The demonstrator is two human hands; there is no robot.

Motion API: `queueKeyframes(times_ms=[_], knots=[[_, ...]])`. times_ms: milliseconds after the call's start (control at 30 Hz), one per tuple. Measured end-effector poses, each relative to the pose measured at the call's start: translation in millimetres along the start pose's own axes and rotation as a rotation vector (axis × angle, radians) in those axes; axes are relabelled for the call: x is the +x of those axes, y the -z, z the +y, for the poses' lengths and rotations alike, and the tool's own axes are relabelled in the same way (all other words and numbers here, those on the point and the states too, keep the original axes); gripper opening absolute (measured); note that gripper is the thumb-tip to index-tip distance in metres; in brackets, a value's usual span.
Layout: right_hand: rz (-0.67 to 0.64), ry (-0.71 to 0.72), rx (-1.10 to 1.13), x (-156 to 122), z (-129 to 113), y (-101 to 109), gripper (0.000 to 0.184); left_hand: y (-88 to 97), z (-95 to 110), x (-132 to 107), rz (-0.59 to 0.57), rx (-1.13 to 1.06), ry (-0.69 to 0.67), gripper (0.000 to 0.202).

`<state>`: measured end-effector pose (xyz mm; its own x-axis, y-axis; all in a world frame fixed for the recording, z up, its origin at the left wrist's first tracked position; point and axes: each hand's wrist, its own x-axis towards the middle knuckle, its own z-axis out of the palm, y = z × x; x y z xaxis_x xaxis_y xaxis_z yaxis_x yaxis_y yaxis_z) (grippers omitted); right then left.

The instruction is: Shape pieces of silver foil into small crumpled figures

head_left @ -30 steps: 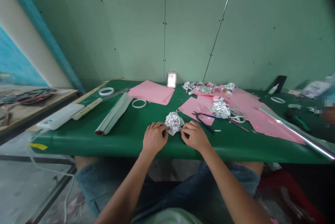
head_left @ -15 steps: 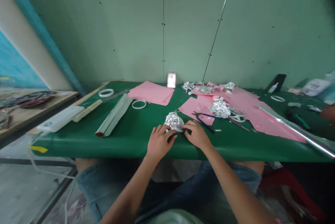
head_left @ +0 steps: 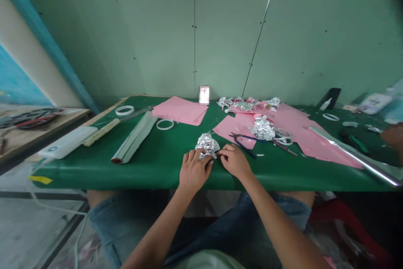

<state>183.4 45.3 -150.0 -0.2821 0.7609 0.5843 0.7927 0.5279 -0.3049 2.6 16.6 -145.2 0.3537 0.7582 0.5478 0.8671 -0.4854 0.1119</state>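
Observation:
A crumpled piece of aluminium foil (head_left: 206, 142) lies on the green table in front of me, with thin wire-like ends at its far side. My left hand (head_left: 194, 170) is closed on its near left part, thumb and fingers pressing the foil. At the foil's right edge, my right hand (head_left: 234, 161) has its fingertips pinched together; what lies exactly between them is hidden. Blue-handled pliers (head_left: 244, 139) rest open to the right, partly on pink sheets (head_left: 231, 128). Another crumpled foil bundle (head_left: 263, 128) sits behind them.
On the left are a foil roll (head_left: 132, 141), a tape ring (head_left: 165, 124), a long-handled knife (head_left: 102, 132) and a white device with a cable (head_left: 67, 143). A long foil-covered roll (head_left: 352, 155) lies right. A co-worker's hand (head_left: 393, 137) shows at the right edge.
The camera view has shifted slightly. My left hand has turned a little, its fingers and thumb drawing together over the foil's near side. My right hand stays at the right edge.

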Motion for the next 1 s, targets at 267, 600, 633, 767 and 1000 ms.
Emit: queueKeyframes(times_ms=[267,600,633,767,1000], knots=[[-0.030,0.038,-0.039,-1.7,-1.8,-0.6,0.023,-0.6,0.1,-0.5,0.016,0.017,0.020,0.024],[-0.024,0.077,-0.123,-4.7,-2.4,-0.6,0.023,0.2,0.8,-0.6,0.031,0.003,0.045,0.018],[-0.029,0.091,-0.078,-4.7,-2.2,0.6,0.025,0.0,0.3,-0.8,0.037,-0.007,0.047,0.017],[-0.092,0.149,0.067,-3.9,-1.9,5.7,0.021,-0.6,-2.5,-1.4,0.059,-0.055,0.045,0.016],[-0.094,0.122,-0.076,-2.3,-9.0,2.2,0.009,-2.3,-2.5,0.6,0.083,-0.070,0.065,0.012]])
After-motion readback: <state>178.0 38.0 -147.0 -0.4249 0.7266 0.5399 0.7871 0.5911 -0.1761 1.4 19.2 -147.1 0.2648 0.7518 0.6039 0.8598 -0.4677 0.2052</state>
